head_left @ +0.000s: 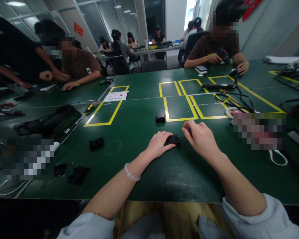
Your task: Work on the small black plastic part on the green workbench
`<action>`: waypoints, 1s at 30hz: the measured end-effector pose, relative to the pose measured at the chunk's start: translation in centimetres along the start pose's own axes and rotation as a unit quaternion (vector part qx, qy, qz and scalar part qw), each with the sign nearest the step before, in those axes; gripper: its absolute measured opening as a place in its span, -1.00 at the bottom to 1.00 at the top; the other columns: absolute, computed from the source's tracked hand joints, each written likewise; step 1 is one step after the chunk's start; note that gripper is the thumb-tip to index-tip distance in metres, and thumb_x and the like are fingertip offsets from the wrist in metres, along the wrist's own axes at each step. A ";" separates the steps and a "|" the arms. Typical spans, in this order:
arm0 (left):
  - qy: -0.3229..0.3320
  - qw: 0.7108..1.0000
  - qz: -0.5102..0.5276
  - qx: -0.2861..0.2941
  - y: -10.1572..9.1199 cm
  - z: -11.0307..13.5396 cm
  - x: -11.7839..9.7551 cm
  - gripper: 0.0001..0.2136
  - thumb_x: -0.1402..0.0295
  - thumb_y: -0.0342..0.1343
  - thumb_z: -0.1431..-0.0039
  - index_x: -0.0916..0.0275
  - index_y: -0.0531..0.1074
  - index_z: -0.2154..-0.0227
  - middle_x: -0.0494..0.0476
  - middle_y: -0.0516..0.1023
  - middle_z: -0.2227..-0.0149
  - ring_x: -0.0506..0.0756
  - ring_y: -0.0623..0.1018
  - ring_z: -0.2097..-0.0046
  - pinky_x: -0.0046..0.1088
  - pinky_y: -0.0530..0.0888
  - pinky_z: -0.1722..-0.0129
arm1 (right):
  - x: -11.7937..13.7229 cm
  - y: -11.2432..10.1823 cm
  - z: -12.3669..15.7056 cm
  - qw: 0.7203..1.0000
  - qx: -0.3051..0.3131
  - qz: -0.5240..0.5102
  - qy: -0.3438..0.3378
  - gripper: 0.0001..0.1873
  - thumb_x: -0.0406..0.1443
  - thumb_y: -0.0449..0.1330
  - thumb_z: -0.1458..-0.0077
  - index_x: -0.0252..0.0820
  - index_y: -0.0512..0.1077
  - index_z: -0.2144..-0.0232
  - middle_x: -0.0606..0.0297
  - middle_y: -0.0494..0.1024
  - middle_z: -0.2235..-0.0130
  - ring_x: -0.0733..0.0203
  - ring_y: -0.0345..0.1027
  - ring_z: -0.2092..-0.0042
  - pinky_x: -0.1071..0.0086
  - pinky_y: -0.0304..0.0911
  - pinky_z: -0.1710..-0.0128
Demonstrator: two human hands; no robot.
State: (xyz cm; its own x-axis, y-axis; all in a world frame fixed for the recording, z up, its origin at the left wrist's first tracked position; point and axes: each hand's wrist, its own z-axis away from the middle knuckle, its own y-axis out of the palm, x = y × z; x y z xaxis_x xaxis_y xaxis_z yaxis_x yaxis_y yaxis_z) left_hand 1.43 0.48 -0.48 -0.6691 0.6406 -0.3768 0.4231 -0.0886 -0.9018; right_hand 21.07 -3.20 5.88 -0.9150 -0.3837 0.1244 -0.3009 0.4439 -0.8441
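Observation:
My left hand [159, 142] grips a small black block-shaped part [174, 140] on the green table, thumb on its near side and fingers at its far left. Just to the right, my right hand [200, 134] is closed in a pinch. Something small and dark shows at its fingertips, with a thin dark line toward the block; I cannot make out what it is. Beyond my hands stands a similar black block [160, 118], apart from both.
Black parts lie to the left, one [96, 143] nearer the middle and one [78, 175] by the front edge. A yellow-black screwdriver [89, 109] lies beside a paper sheet [116, 96]. Cables [248, 101] and a pink item [259, 129] lie right. Co-workers sit across the table.

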 end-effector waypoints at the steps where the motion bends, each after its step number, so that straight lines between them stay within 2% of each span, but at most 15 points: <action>1: -0.002 1.000 0.001 0.001 0.0 0.0 0.0 -0.64 0.10 0.08 -0.19 0.17 0.30 0.03 0.12 0.42 0.11 0.16 0.39 0.09 -0.29 0.34 0.09 | 0.0 0.0 0.0 1.000 -0.002 0.001 0.000 -0.78 -0.23 -0.10 -0.26 -0.19 0.28 0.29 0.28 0.44 0.47 0.22 0.21 0.45 0.36 0.01 0.31; 5: -0.006 1.000 0.003 0.003 0.0 0.0 -0.1 -0.64 0.10 0.08 -0.19 0.17 0.30 0.03 0.12 0.42 0.11 0.17 0.39 0.08 -0.27 0.34 0.08 | 0.1 -0.1 0.0 1.000 0.003 -0.005 0.003 -0.80 -0.24 -0.08 -0.24 -0.21 0.28 0.24 0.29 0.44 0.45 0.22 0.22 0.43 0.36 0.02 0.29; 10: -0.002 1.000 -0.001 0.000 0.0 0.0 0.0 -0.64 0.11 0.09 -0.19 0.17 0.29 0.04 0.12 0.43 0.12 0.16 0.39 0.09 -0.29 0.35 0.10 | 0.0 0.0 0.0 1.000 0.005 -0.005 0.007 -0.76 -0.17 -0.07 -0.25 -0.17 0.29 0.32 0.30 0.45 0.47 0.22 0.21 0.44 0.37 0.02 0.31; 17: 0.000 1.000 -0.002 0.002 0.0 0.0 0.0 -0.64 0.10 0.07 -0.20 0.17 0.30 0.04 0.11 0.42 0.12 0.16 0.39 0.10 -0.29 0.34 0.10 | 0.0 0.1 -0.1 1.000 0.000 0.005 0.005 -0.81 -0.27 -0.08 -0.23 -0.23 0.29 0.25 0.28 0.45 0.44 0.23 0.24 0.43 0.36 0.03 0.27; 23: 0.002 1.000 -0.006 0.001 -0.1 0.0 0.0 -0.64 0.10 0.07 -0.20 0.18 0.30 0.04 0.12 0.42 0.13 0.16 0.39 0.11 -0.30 0.34 0.11 | 0.1 -0.1 0.0 1.000 0.006 -0.001 0.011 -0.75 -0.16 -0.07 -0.25 -0.18 0.29 0.31 0.30 0.44 0.47 0.23 0.22 0.43 0.37 0.01 0.30; 27: 0.006 1.000 -0.005 0.001 0.0 0.0 0.0 -0.64 0.10 0.07 -0.20 0.18 0.30 0.03 0.12 0.42 0.13 0.16 0.39 0.12 -0.31 0.34 0.12 | 0.1 0.1 0.0 1.000 -0.005 0.011 0.012 -0.80 -0.24 -0.07 -0.24 -0.20 0.30 0.28 0.30 0.44 0.47 0.24 0.19 0.45 0.37 0.02 0.29; 30: 0.003 1.000 -0.010 0.001 0.0 0.0 0.0 -0.64 0.10 0.07 -0.20 0.18 0.30 0.04 0.12 0.42 0.13 0.16 0.39 0.12 -0.30 0.34 0.11 | 0.1 0.1 0.0 1.000 -0.011 0.007 0.011 -0.80 -0.22 -0.05 -0.24 -0.21 0.29 0.27 0.31 0.43 0.47 0.24 0.19 0.45 0.37 0.02 0.29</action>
State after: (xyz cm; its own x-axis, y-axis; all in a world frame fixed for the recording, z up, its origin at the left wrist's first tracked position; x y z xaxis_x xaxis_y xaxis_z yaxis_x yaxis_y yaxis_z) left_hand 1.47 0.48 -0.45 -0.6745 0.6461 -0.3572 0.4075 -0.0777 -0.9099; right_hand 20.94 -3.19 5.76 -0.9249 -0.3595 0.1238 -0.2933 0.4672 -0.8341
